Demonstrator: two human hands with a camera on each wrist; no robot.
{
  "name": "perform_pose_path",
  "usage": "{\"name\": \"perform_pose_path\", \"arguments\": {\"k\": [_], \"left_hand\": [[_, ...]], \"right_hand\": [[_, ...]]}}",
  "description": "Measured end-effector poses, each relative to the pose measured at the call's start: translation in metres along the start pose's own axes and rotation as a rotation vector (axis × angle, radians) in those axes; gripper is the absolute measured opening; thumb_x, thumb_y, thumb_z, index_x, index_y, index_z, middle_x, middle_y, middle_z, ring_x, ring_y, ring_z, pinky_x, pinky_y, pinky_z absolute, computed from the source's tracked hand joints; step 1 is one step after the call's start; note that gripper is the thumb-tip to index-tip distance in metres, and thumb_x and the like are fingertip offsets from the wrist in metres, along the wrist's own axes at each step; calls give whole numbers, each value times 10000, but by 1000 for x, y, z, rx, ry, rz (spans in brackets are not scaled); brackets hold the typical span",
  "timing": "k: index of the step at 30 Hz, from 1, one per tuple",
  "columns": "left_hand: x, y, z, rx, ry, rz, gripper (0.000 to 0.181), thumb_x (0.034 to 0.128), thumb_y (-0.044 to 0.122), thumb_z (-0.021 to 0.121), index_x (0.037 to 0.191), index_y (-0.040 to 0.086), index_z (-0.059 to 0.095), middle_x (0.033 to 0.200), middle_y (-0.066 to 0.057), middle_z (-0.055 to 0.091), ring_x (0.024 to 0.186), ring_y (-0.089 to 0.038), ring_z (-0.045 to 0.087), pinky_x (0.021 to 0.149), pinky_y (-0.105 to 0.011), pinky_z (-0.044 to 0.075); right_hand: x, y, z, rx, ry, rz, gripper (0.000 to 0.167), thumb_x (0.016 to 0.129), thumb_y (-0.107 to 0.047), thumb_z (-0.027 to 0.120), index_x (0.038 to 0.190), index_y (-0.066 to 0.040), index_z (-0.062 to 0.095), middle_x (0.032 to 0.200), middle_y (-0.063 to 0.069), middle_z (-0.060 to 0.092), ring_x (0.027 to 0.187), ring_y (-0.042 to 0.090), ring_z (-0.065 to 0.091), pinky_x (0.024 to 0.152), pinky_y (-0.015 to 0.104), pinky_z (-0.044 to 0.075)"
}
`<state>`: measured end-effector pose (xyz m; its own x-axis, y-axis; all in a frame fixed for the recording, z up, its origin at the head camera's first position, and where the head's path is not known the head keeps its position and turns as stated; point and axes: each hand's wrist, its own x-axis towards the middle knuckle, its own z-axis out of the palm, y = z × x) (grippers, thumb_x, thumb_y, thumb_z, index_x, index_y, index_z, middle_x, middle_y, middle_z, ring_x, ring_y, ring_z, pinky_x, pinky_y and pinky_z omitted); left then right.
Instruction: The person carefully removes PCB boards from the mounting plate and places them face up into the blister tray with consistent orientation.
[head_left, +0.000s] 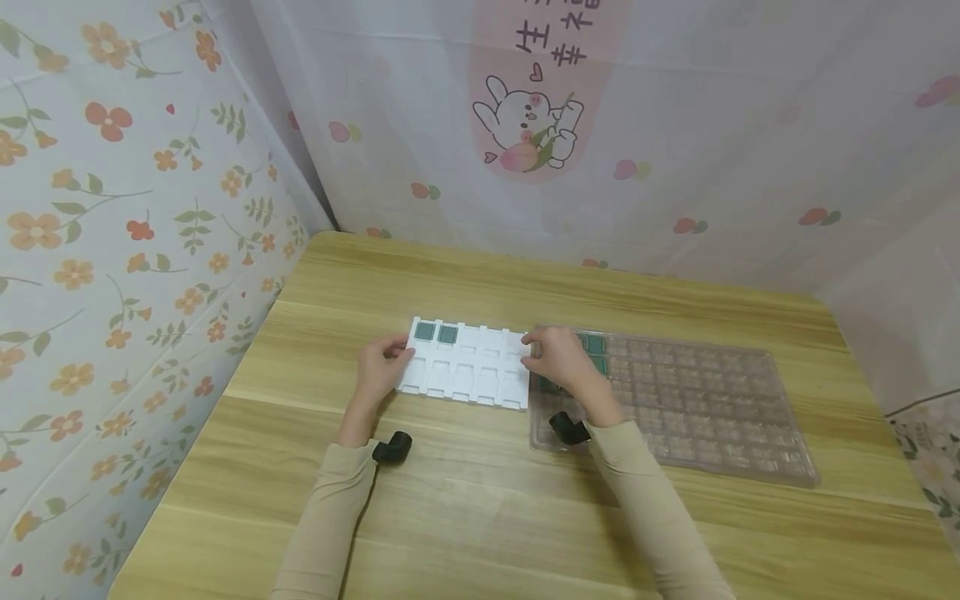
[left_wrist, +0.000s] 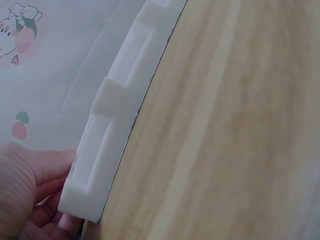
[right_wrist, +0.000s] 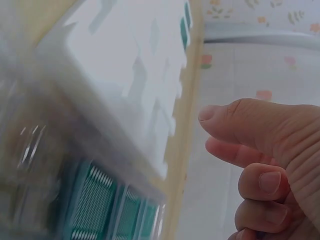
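Observation:
A white tray (head_left: 468,375) with two rows of shallow pockets lies on the table. Two small green square chips (head_left: 447,334) sit in pockets at its far left corner. My left hand (head_left: 378,367) grips the tray's left end, the thumb on its edge in the left wrist view. Just off the tray's right end is my right hand (head_left: 561,358); the right wrist view shows its fingers loosely curled, with nothing held. Under that hand, a clear plastic tray (head_left: 705,400) with many pockets carries green ridged pieces (right_wrist: 95,205) at its left side, partly hidden by the hand.
The clear tray's left edge lies close against the white tray's right end. Both rest on a wood-grain table (head_left: 465,500). Patterned curtains (head_left: 420,108) hang behind and to the left. A black fitting (head_left: 393,448) sits at each sleeve cuff.

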<state>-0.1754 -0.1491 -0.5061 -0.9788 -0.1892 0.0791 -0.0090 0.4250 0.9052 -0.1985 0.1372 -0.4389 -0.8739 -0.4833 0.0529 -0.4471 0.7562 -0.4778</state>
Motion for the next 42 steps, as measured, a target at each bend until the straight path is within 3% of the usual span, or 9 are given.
{"name": "perform_pose_path", "arguments": {"k": [3, 7, 12, 18, 25, 35, 42], "left_hand": [[0, 0, 0, 4, 3, 2, 257, 817, -7, 666, 1056, -98, 651, 965, -248, 646, 828, -306, 608, 723, -293, 498], [0, 0, 0, 6, 6, 6, 256, 813, -14, 671, 1053, -100, 652, 964, -249, 644, 825, -307, 607, 708, -255, 476], [1, -1, 0, -3, 1, 8, 257, 814, -10, 668, 1053, -102, 650, 963, -250, 643, 821, -309, 606, 706, -256, 484], [1, -1, 0, -11, -3, 7, 258, 815, -6, 666, 1054, -102, 650, 949, -246, 645, 812, -303, 603, 689, -219, 474], [0, -1, 0, -1, 10, 19, 248, 812, -16, 666, 1044, -102, 653, 962, -252, 646, 814, -308, 609, 702, -252, 484], [-1, -1, -1, -13, 10, 7, 248, 811, -20, 665, 1046, -100, 654, 958, -251, 647, 819, -311, 610, 675, -184, 453], [0, -1, -1, -6, 5, 12, 255, 812, -15, 663, 1053, -97, 652, 966, -252, 644, 818, -311, 604, 690, -230, 477]], "right_hand": [[5, -5, 1, 0, -14, 5, 246, 811, -67, 702, 1018, 62, 674, 533, -8, 459, 417, 66, 292, 447, 204, 305], [10, -10, 2, -20, -21, 21, 258, 810, -90, 712, 1027, 45, 679, 449, -47, 336, 427, 69, 247, 433, 200, 254], [15, -14, 5, -29, -34, 34, 272, 812, -118, 718, 1036, 30, 682, 478, -64, 270, 452, 74, 213, 427, 191, 218], [21, -21, 8, -1, -41, 46, 270, 813, -115, 711, 1040, 28, 680, 484, -56, 336, 489, 91, 281, 459, 206, 252], [29, -27, 16, 14, -34, 30, 262, 812, -116, 714, 1035, 19, 685, 498, -34, 435, 545, 110, 362, 501, 214, 294], [40, -32, 26, -26, -23, 9, 257, 805, -141, 720, 1022, -5, 702, 470, -59, 335, 499, 90, 306, 459, 190, 234], [47, -37, 30, -26, -18, 40, 262, 808, -165, 715, 1031, -28, 702, 532, -11, 504, 562, 111, 411, 491, 200, 307]]}}
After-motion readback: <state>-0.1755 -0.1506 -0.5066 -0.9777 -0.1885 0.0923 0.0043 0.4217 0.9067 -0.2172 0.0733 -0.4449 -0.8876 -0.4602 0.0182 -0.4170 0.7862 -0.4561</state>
